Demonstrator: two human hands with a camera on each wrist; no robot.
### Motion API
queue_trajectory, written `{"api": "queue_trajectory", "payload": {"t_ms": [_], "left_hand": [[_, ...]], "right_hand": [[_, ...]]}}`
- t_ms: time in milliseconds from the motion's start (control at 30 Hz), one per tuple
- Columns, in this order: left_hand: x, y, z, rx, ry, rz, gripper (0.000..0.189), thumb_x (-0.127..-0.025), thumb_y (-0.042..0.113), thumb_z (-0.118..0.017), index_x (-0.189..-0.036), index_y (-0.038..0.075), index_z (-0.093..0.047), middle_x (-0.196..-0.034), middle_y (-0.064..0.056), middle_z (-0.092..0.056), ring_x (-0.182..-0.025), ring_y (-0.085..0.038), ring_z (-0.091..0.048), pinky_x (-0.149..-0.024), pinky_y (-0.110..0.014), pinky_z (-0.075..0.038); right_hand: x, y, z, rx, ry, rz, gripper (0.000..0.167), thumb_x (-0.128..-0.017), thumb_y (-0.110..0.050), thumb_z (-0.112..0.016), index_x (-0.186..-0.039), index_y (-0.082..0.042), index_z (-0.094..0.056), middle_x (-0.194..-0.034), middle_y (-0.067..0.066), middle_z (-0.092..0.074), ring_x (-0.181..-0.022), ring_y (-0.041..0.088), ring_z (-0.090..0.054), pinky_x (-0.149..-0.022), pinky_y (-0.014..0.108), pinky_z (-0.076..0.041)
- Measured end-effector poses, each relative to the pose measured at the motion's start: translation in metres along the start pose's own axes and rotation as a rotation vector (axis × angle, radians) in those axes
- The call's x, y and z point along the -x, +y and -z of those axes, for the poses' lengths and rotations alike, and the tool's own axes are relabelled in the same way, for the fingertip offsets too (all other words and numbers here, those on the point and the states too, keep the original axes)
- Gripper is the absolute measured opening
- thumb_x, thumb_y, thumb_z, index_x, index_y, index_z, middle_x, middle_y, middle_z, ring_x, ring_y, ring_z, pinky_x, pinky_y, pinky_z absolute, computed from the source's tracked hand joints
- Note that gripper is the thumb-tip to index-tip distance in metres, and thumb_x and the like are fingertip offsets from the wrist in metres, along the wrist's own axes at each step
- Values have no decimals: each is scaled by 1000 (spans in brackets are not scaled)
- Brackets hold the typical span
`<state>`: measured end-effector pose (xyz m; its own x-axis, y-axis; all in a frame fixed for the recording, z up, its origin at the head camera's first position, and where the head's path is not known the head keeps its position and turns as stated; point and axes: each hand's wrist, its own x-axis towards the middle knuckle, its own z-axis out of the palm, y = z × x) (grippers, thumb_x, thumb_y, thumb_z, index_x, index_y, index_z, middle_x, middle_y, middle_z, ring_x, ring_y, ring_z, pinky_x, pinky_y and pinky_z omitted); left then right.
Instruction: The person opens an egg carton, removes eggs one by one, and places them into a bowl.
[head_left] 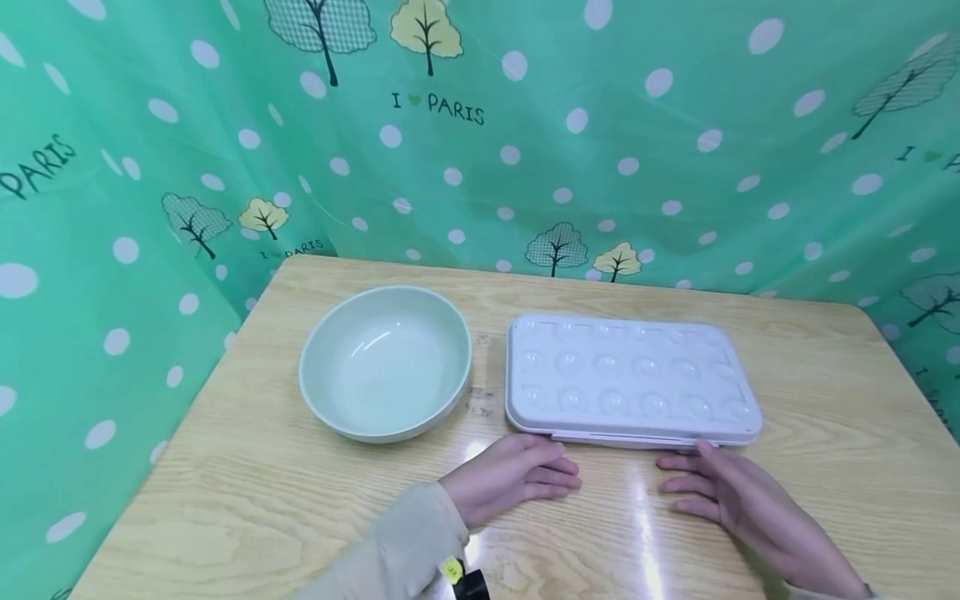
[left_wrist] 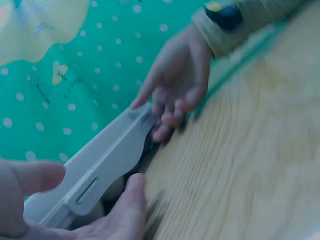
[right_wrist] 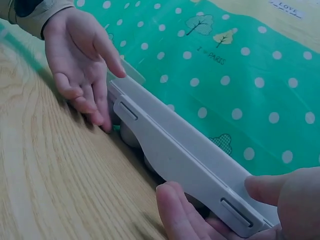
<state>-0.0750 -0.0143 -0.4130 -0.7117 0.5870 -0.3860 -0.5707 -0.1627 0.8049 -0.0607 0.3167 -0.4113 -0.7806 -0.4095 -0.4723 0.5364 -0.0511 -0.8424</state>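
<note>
Left hand (head_left: pixel 513 477) and right hand (head_left: pixel 750 504), thumbs and fingers apart, adjoin the lidded box (head_left: pixel 630 385); cloth (head_left: pixel 517 179) beyond the counter's far edge (head_left: pixel 787 312) reads (repeatedly) "PARIS".

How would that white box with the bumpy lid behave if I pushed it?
The white box looks stiff, given its straight moulded sides. Its broad, flat shape suggests sliding rather than tipping. The glossy lid might be slippery.

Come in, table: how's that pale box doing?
Left hand, right hand: at near edge of pale box. Box closed. Bowl beside it, seemingly out of the way.
</note>
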Motion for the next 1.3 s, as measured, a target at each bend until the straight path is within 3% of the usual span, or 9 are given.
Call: {"api": "queue_trajectory", "payload": {"t_ms": [200, 333, 433, 567, 700, 867, 1100, 1200, 1300], "left_hand": [[-6, -3, -3, 125, 10, -32, 41, -101, 22, -57, -124, -12, -53, -118, -23, -65, -113, -32, -65, -101, -39, -53], [-8, -4, -5, 125, 65, -47, 41, -101, 24, -58, -123, -11, -56, -115, -22, -67, -111, -31, -67, -98, -36, -54], [-9, -4, -8, 102, 106, -58, 44, -100, 27, -60, -123, -10, -57, -115, -20, -68, -108, -31, -68, -95, -36, -56], [-11, -6, -10, 82, 138, -46, 52, -98, 36, -61, -123, -9, -57, -114, -17, -70, -104, -29, -70, -91, -36, -58], [-13, -5, -10, 136, 155, -22, 64, -96, 48, -60, -127, -7, -53, -113, -19, -70, -102, -29, -71, -90, -39, -58], [-15, -1, -11, 195, 164, -5, 77, -92, 60, -58, -133, -5, -48, -116, -21, -68, -99, -29, -71, -88, -42, -59], [-16, 0, -14, 161, 206, -25, 83, -93, 59, -58, -141, -5, -40, -116, -20, -68, -99, -35, -71, -88, -41, -59], [-18, -3, -16, 148, 255, -50, 84, -93, 59, -59, -141, -7, -37, -114, -20, -69, -98, -37, -72, -88, -40, -59], [-21, -6, -20, 109, 319, -67, 85, -91, 62, -58, -136, -8, -44, -108, -18, -72, -93, -34, -73, -84, -37, -60]], "right_hand": [[0, -1, -2, 40, 68, -6, 46, -108, -42, -32, -132, -6, -47, -122, -2, -67, -109, 18, -66, -96, 41, -55], [-2, -2, -7, 97, 192, -14, 53, -106, -46, -38, -132, -1, -49, -117, -2, -69, -103, 17, -68, -91, 37, -58], [-4, -3, -9, 95, 239, -3, 52, -105, -48, -39, -129, -3, -50, -114, -2, -70, -100, 17, -70, -88, 36, -59], [-4, -2, -8, 25, 204, 41, 43, -106, -48, -35, -120, -10, -47, -113, -1, -72, -98, 19, -71, -87, 38, -59], [-3, -1, -7, -31, 180, 58, 37, -106, -47, -34, -115, -12, -44, -113, 0, -73, -99, 21, -71, -85, 39, -60], [-4, 0, -8, -6, 212, 59, 37, -106, -47, -35, -109, -12, -44, -112, 0, -73, -98, 20, -71, -83, 38, -60], [-7, 2, -17, 107, 338, 36, 55, -104, -53, -35, -128, -5, -46, -109, -4, -73, -94, 18, -71, -81, 36, -61], [-9, 3, -19, 115, 393, 22, 66, -101, -57, -37, -134, 1, -41, -107, -4, -74, -93, 19, -72, -83, 36, -60], [-10, 6, -20, 107, 445, 24, 76, -99, -60, -40, -138, 6, -36, -104, -4, -75, -93, 20, -73, -85, 36, -60]]}}
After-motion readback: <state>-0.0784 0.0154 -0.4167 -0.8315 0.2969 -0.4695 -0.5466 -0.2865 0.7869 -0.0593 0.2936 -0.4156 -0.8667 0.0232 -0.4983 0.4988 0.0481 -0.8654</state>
